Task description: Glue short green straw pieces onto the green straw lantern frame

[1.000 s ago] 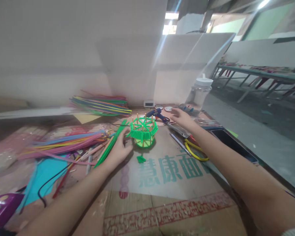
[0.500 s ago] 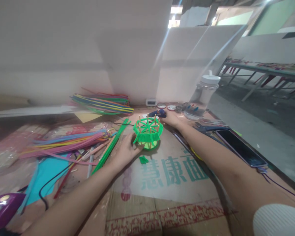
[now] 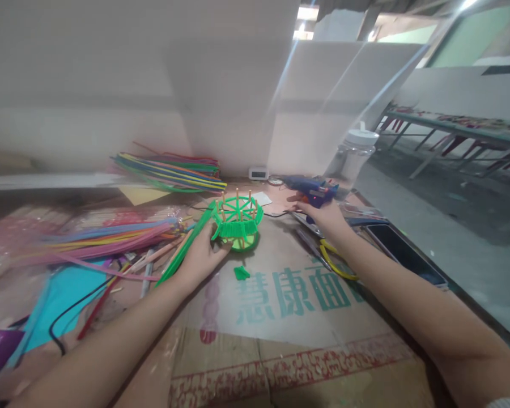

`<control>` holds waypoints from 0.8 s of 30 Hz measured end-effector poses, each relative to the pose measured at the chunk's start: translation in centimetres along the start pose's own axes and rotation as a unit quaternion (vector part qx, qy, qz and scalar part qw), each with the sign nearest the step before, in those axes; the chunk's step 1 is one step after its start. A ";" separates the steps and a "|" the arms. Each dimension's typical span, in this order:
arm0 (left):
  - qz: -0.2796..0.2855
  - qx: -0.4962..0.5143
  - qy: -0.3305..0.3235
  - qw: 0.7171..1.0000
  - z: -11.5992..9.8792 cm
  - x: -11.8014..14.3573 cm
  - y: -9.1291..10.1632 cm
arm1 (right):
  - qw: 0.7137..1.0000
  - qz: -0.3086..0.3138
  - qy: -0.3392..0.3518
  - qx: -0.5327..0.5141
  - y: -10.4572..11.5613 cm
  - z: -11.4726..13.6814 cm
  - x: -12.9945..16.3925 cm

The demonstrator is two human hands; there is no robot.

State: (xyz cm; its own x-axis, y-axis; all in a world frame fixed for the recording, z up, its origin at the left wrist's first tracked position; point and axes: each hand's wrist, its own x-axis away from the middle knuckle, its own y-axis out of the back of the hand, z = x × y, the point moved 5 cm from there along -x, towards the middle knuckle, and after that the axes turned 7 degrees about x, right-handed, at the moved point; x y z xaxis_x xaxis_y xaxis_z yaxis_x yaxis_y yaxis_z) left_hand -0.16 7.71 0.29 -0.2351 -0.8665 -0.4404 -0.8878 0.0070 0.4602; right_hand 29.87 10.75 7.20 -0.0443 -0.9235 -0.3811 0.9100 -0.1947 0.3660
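Observation:
My left hand (image 3: 202, 252) is closed on the left side of a round green pipe-cleaner model (image 3: 238, 228) with short wooden sticks standing up around its rim. The model rests on the printed cardboard (image 3: 297, 334). A blue hot glue gun (image 3: 309, 187) is in my right hand (image 3: 323, 218), raised above the table to the right of the model, its nozzle pointing left. A small green scrap (image 3: 241, 273) lies just in front of the model. Long green pipe cleaners (image 3: 174, 266) lie beside my left hand.
Bundled coloured pipe cleaners (image 3: 170, 173) lie at the back left, with more pink and blue ones (image 3: 131, 241) nearer. Yellow-handled pliers (image 3: 335, 263) lie under my right forearm. A phone (image 3: 403, 255) and a clear bottle (image 3: 357, 158) stand at the right. A small digital clock (image 3: 258, 173) is at the back.
My right hand has lifted the glue gun from behind the model and brought it to the right. The model and left hand appear slightly further left in view.

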 end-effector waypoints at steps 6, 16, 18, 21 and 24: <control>0.002 -0.014 0.009 1.000 0.3 0.1 0.1 | 1.000 0.022 0.004 0.014 -0.4 0.6 6.7; 0.019 -0.031 -0.019 0.999 -1.2 -0.3 0.2 | 0.994 0.100 0.037 0.032 -1.8 1.5 8.8; 0.018 -0.028 -0.014 0.999 -1.2 -0.3 0.2 | 0.993 0.106 0.043 0.029 -1.9 1.7 8.9; 0.015 -0.026 0.002 1.000 -0.8 -0.1 0.1 | 0.992 0.106 0.056 0.039 -1.9 1.9 9.0; 0.012 -0.032 0.007 0.999 -0.5 0.0 0.1 | 0.992 0.102 0.054 0.045 -1.9 1.9 8.9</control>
State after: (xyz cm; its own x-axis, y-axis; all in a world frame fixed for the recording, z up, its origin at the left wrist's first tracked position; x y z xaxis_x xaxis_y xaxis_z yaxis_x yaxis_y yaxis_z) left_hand -0.06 7.41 0.75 -0.2506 -0.8731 -0.4183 -0.8549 -0.0031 0.5187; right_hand 26.96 2.22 4.71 0.1858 -0.9067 -0.3787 0.8549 -0.0409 0.5173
